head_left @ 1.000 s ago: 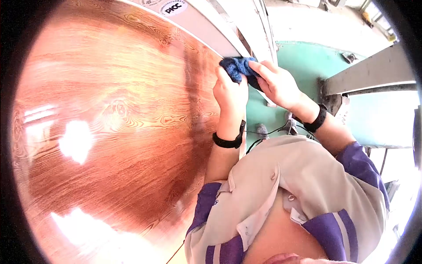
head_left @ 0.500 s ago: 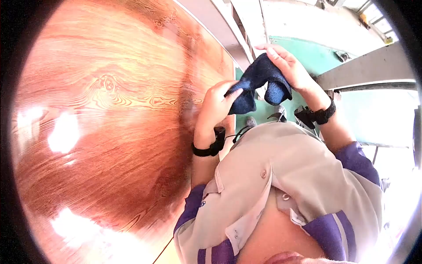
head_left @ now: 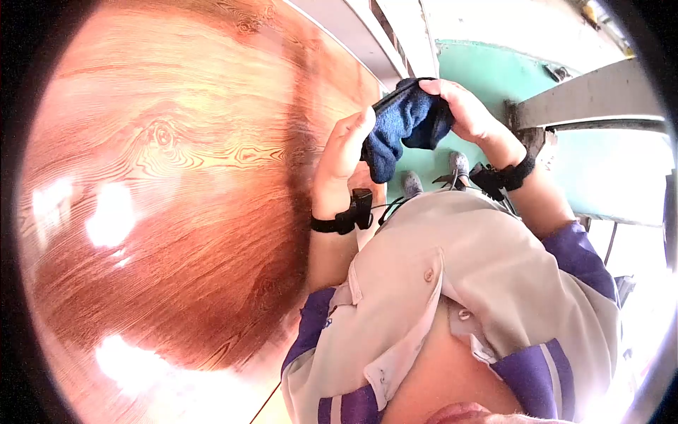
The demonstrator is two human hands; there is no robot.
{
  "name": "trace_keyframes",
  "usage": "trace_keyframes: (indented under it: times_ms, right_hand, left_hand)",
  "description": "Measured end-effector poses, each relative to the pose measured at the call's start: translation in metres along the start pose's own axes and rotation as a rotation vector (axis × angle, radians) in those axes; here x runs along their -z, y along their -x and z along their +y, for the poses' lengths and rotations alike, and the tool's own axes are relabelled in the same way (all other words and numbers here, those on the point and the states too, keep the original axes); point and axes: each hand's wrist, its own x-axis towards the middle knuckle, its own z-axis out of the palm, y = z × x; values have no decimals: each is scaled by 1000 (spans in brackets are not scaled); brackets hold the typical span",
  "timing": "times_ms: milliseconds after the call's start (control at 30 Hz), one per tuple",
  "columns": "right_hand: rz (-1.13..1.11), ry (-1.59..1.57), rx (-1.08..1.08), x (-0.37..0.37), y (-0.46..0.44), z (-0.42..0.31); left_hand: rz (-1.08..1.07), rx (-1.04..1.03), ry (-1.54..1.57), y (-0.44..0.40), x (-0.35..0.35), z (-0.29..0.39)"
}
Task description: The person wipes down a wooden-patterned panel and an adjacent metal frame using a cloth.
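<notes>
A dark blue, fuzzy piece of cloth with a darker edge is stretched between both hands, in front of my waist. My left hand grips its left end, thumb up along the edge. At the upper right end, my right hand pinches the cloth with the thumb on top; the other fingers are mostly hidden behind it. The lower left part of the cloth hangs down in folds. Its exact kind is not plain from here.
A glossy wood-grain table fills the left side, its edge close to my left hand. A pale metal beam runs on the right. Below lies a green floor, with my shoes on it. Black straps with small devices circle both wrists.
The cloth has been turned and spread so its dark edge now runs along the top. Its rolled right end has opened out, and my right hand has shifted its grip onto the upper edge.
</notes>
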Motion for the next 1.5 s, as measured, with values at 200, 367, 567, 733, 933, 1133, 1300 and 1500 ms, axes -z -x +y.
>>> trace_keyframes:
  times_ms: [200,367,567,733,933,1133,1300,1500]
  right_hand:
    - [-74,880,461,37,-8,21]
    - [-107,265,137,-25,1,27]
    - [5,151,147,-2,-18,36]
    - [-18,651,512,-8,-8,21]
    - [215,850,549,-18,-18,20]
    - [245,915,731,-16,-23,19]
    - [230,865,498,-16,-26,11]
    - [288,916,581,-21,-28,3]
  left_hand:
    - [187,-251,-694,-1,-3,4]
    - [208,-99,-90,-19,-37,7]
    - [255,-80,788,-32,-15,-3]
    - [460,-595,-860,-41,-26,-18]
    - [531,-594,-1413,-53,-40,-31]
    - [550,-398,-1174,-59,-46,-38]
    - [546,-587,-1506,-61,-43,-33]
    - [577,-498,-1085,-67,-36,-41]
